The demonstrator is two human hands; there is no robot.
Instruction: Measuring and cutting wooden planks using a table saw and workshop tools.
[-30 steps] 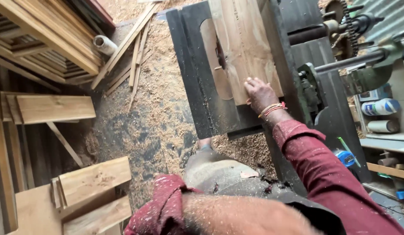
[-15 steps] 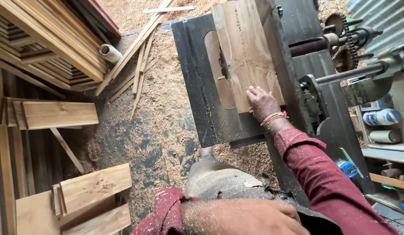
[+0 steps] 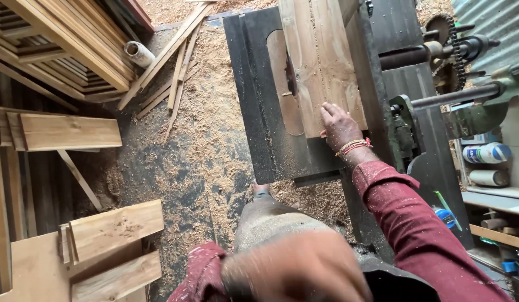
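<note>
Nearest me, my left hand (image 3: 293, 268) is a blur low in view; I cannot tell its grip. My right hand (image 3: 340, 126) lies flat and open on the near end of the plank (image 3: 321, 61), holding nothing. The plank rests on the dark bench (image 3: 259, 100), beside what may be a blade (image 3: 291, 75). Sawdust (image 3: 209, 123) covers the floor.

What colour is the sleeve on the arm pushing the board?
Dark red sleeve, dusted with sawdust; head view.
</note>
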